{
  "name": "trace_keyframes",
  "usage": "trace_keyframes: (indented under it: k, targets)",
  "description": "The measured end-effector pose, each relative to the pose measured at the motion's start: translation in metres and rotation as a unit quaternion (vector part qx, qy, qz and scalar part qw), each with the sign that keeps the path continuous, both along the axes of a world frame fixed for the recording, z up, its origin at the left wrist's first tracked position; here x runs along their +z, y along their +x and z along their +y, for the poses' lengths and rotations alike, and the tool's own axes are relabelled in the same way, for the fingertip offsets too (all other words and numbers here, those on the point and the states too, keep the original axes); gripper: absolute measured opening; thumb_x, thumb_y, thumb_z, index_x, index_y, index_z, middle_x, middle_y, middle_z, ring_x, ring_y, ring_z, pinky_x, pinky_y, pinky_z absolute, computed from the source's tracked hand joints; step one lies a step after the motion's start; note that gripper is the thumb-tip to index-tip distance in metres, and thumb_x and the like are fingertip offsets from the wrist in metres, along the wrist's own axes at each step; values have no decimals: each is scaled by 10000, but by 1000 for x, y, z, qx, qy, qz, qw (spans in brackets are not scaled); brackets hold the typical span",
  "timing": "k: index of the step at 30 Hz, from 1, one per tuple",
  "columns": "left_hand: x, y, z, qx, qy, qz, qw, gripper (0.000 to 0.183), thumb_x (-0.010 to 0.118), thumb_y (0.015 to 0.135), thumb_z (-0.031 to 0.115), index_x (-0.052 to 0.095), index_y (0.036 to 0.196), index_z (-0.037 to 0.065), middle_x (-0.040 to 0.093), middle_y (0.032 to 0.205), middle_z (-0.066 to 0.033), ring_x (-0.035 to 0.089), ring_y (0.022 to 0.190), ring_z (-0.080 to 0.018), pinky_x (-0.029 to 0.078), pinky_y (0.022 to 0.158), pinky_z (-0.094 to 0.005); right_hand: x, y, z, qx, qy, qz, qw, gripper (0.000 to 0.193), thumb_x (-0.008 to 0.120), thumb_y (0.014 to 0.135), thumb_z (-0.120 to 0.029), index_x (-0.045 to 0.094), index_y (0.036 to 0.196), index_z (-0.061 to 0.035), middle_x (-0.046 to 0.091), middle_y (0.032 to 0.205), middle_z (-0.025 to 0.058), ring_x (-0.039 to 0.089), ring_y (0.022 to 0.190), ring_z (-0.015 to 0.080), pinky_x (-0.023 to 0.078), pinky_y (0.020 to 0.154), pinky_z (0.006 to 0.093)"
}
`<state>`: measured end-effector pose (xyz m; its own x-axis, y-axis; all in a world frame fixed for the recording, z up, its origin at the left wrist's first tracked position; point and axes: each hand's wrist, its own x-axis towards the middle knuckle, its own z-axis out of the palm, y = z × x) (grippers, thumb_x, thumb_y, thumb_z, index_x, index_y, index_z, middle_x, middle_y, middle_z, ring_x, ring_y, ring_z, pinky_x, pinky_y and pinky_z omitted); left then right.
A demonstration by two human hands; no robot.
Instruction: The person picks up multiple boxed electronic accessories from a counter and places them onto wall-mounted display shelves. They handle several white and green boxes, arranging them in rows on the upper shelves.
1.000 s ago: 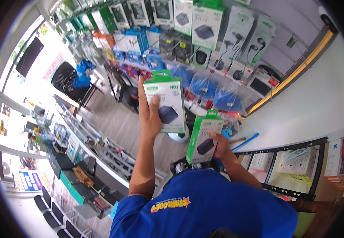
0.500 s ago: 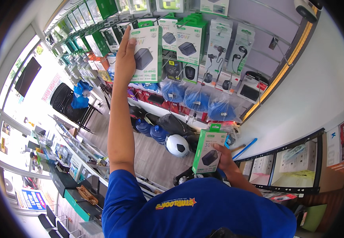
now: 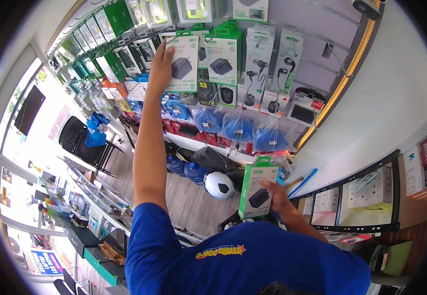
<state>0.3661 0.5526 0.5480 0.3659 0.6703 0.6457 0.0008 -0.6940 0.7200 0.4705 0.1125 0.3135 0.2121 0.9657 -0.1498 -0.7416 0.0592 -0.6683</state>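
Observation:
My left hand (image 3: 161, 68) reaches up to the display wall and grips the left edge of a white and green charger box (image 3: 184, 66). The top of that box is at a metal hook; whether it hangs on it, I cannot tell. Beside it on the right hangs a matching charger box (image 3: 223, 59), with more of its kind behind. Low in front of my chest, my right hand (image 3: 278, 197) is closed round another charger box (image 3: 257, 194), its thumb across the front. This box is upright, with a green hang tab on top.
Boxed earphones (image 3: 258, 66) hang to the right of the chargers, above bagged blue coils (image 3: 238, 127). A football (image 3: 219, 185) and blue water jugs (image 3: 194, 172) stand on the floor below. Black-edged shelving (image 3: 396, 196) is at right, glass counters and a black chair (image 3: 78, 130) at left.
The left-hand box has come up against the hook beside the hanging chargers. My right hand and its box stay nearly in place; the view has shifted slightly.

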Motion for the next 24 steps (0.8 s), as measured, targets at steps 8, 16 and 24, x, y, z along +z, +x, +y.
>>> trace_keyframes:
  k: [8,16,24]
  targets:
    - [-6,48,16,197,15,31,980,514,704,990,343,591,1307,-44,647,1233,-195,648,991,-326,506,945,-408,13,-2,4,-23,-34,-34,999,487,697,964,-241,601,1358,28,713,1233,141,716,1075,241,572,956,376]
    - [-147,-33,-255,-153,-152,7,977,763,734,930,167,353,1576,28,482,1519,-172,549,1344,-289,425,1135,-419,50,-1,58,-181,4,-312,933,506,806,927,-178,569,1351,-34,681,1225,77,644,1100,150,529,956,337]
    - [-190,-73,-317,-35,-157,30,987,1324,941,772,363,30,1652,-23,332,1598,-239,363,1483,-343,303,1220,-457,46,-47,81,-140,81,-411,897,547,852,872,-142,578,1331,-25,692,1188,76,645,1075,144,525,940,336]
